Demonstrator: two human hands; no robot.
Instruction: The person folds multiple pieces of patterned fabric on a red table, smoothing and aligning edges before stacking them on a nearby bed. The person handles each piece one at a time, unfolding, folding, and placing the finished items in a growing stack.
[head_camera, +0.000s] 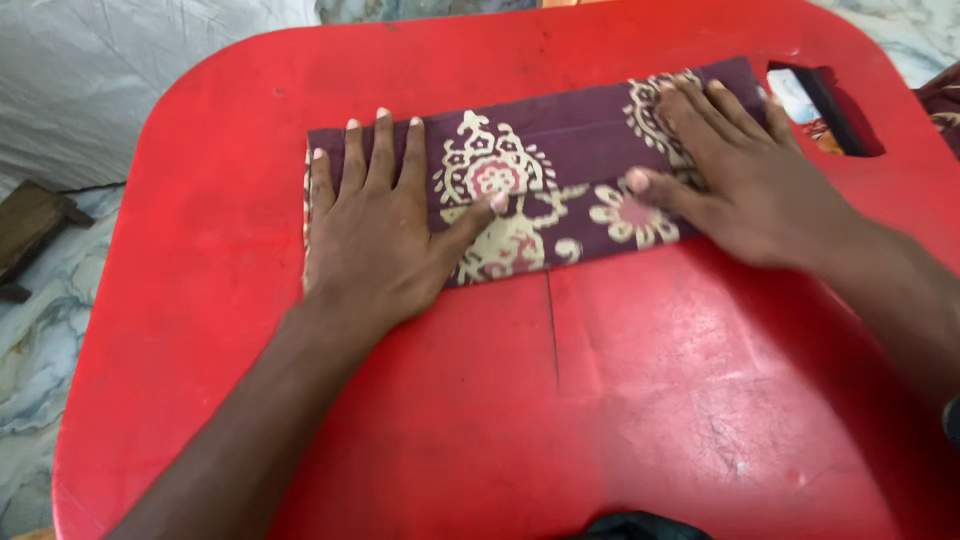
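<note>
Two hands lie flat on a folded piece of maroon cloth (560, 170), and from where I stand the folding looks well along. The cloth, printed with cream and pink floral motifs, sits on the far half of a red plastic table (620, 400), already brought down to a long narrow band with a lengthwise fold edge running across its middle.

The left hand (385, 235) covers the band's left end, palm down, its four fingers held close together and pointing away from the person, the thumb stretched out to the right along the cloth. The right hand (740, 170) presses the right end, fingers slightly spread and angled toward the far left, thumb reaching left toward the other thumb; the two thumb tips are near but apart. Neither hand pinches or lifts anything; both look to be smoothing or holding the layers down.

As a judgement: the lengthwise folds seem done, since the edges line up fairly neatly. What may be left is flattening the band and perhaps folding it shorter, as it remains long. I cannot tell how many layers lie underneath.

Beyond the table's right side, a slot (825, 105) in the tabletop shows something patterned below, and a marbled floor (40, 330) surrounds it.
</note>
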